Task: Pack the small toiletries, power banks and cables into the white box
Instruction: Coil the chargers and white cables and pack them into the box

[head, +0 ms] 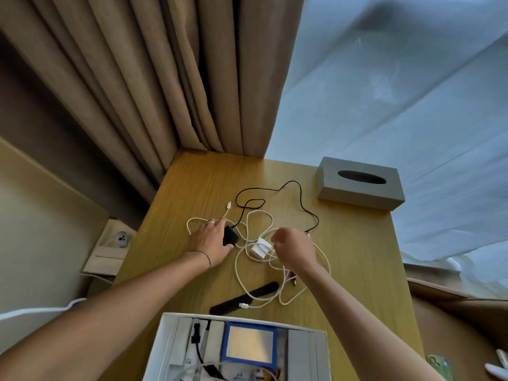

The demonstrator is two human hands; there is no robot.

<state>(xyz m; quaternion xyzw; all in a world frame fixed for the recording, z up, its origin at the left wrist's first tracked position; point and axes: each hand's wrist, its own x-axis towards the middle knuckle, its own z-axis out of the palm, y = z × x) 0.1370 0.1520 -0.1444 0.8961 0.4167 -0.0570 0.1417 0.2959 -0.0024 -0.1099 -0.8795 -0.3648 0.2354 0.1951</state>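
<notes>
On the wooden table [192, 182] we see the white box [308, 350] at six o'clock, already partly filled, and the cables tangled at the centre, so we judge the cable step is in hand. Our left hand [210, 242] grips the black charger [230, 235] at nine o'clock of the tangle, while our right hand [294, 250] curls round the white cable [242, 281] beside the white plug [259, 250]. Next, we think, comes untangling and coiling.
</notes>
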